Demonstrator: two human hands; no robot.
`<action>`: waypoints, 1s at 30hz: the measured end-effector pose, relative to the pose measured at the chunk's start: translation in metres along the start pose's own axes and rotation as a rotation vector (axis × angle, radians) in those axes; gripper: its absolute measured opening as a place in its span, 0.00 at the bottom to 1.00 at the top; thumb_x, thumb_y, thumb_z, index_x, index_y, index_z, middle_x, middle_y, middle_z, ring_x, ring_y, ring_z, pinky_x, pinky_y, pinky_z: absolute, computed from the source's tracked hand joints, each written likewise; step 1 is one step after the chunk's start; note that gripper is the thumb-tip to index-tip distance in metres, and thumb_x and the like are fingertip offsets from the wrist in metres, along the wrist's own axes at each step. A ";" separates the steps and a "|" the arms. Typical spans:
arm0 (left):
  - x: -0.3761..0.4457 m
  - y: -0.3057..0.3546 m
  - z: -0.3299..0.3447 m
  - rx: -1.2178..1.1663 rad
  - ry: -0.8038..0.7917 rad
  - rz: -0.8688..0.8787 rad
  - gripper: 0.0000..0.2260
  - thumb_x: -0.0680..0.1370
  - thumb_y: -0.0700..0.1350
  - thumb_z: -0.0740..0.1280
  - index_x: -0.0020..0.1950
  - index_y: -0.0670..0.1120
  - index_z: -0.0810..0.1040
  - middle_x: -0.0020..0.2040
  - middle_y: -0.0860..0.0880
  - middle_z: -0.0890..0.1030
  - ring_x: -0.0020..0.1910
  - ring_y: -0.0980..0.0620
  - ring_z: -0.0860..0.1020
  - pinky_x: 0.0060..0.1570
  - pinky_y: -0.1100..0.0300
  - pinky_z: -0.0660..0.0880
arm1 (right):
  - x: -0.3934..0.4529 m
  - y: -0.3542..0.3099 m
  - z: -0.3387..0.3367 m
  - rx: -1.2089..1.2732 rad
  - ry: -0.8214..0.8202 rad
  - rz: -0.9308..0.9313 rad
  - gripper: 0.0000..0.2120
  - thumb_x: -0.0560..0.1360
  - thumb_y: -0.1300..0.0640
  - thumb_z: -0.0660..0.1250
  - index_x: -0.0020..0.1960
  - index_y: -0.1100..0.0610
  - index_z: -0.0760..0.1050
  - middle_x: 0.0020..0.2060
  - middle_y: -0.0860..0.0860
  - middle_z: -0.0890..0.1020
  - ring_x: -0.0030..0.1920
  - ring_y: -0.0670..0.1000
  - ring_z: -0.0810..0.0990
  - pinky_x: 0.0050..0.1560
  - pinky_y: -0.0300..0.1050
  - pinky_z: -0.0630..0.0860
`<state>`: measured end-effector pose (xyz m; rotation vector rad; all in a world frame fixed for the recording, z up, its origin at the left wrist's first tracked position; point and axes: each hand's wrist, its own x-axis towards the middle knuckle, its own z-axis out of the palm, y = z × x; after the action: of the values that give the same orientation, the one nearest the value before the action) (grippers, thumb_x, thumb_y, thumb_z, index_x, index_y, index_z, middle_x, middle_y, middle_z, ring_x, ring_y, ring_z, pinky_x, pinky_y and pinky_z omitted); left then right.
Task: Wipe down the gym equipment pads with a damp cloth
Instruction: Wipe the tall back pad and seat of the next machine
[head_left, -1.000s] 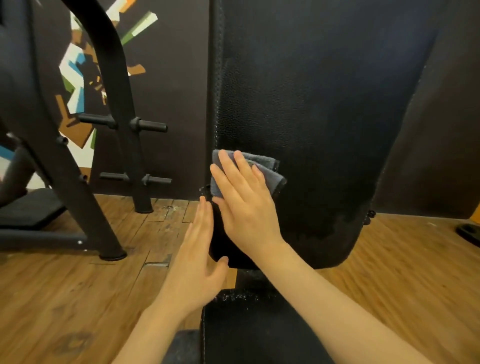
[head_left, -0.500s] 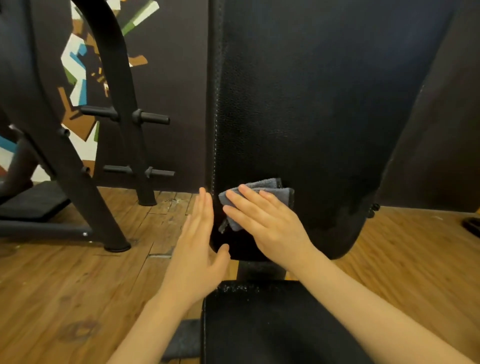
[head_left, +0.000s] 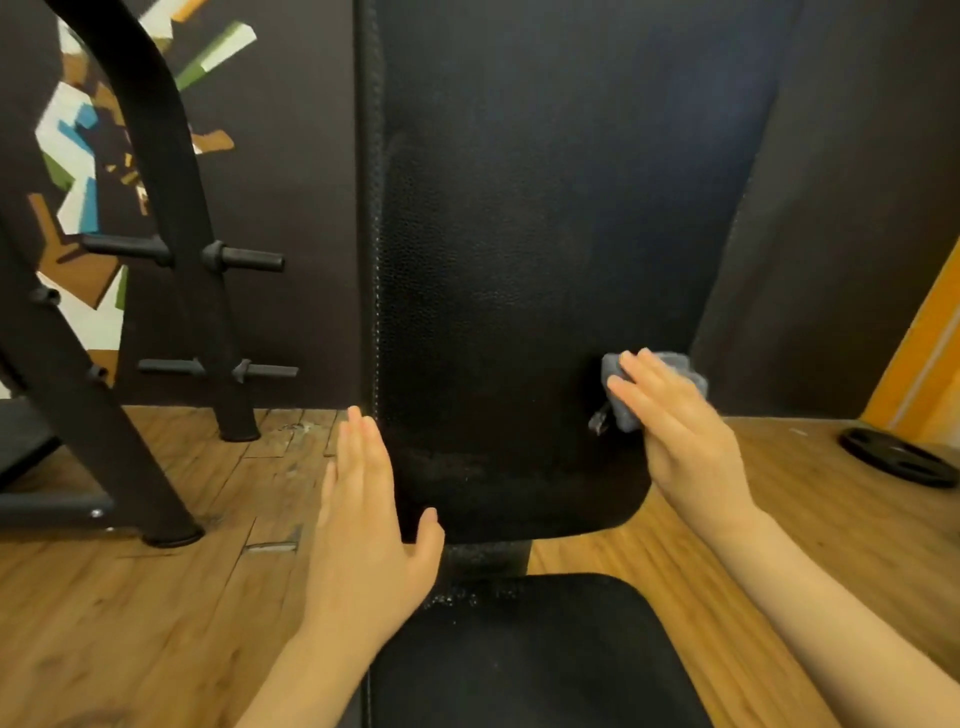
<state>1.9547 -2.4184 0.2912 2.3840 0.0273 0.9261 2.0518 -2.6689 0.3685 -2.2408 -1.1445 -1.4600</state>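
Note:
A tall black back pad (head_left: 545, 234) stands upright in front of me, with a black seat pad (head_left: 530, 654) below it. My right hand (head_left: 680, 436) presses a folded grey cloth (head_left: 621, 400) flat against the pad's lower right edge, fingers straight. A damp sheen shows low on the pad. My left hand (head_left: 369, 525) lies flat with straight fingers along the pad's lower left edge, its thumb reaching across onto the pad's front.
A black steel frame with plate-storage pegs (head_left: 228, 257) stands to the left on the wooden floor (head_left: 171, 597). A black weight plate (head_left: 898, 457) lies on the floor at the right. A dark wall with a coloured mural is behind.
My right hand has slid the cloth from the pad's lower left side across to its lower right edge. My left hand has stayed at the left edge.

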 end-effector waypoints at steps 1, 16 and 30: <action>0.001 0.000 0.002 0.018 0.022 0.007 0.47 0.74 0.45 0.71 0.76 0.47 0.35 0.77 0.49 0.39 0.76 0.52 0.39 0.73 0.51 0.47 | 0.013 0.003 -0.004 0.005 0.081 0.055 0.17 0.75 0.69 0.57 0.63 0.66 0.71 0.64 0.57 0.70 0.68 0.54 0.65 0.71 0.43 0.59; 0.002 -0.008 0.007 0.055 0.054 0.080 0.42 0.73 0.52 0.60 0.77 0.51 0.34 0.76 0.56 0.34 0.76 0.57 0.38 0.70 0.49 0.50 | -0.018 -0.026 0.022 0.089 0.047 0.324 0.22 0.75 0.64 0.52 0.69 0.60 0.65 0.67 0.55 0.67 0.70 0.50 0.62 0.72 0.35 0.53; 0.003 -0.032 0.003 -0.116 -0.024 0.139 0.48 0.74 0.46 0.67 0.71 0.65 0.29 0.75 0.65 0.34 0.75 0.63 0.39 0.73 0.57 0.46 | -0.011 -0.097 0.092 -0.070 -0.124 -0.153 0.25 0.73 0.62 0.57 0.70 0.56 0.60 0.69 0.52 0.63 0.74 0.50 0.53 0.74 0.42 0.47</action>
<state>1.9643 -2.3922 0.2744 2.3114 -0.1987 0.9362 2.0424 -2.5574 0.2947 -2.3671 -1.3505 -1.4549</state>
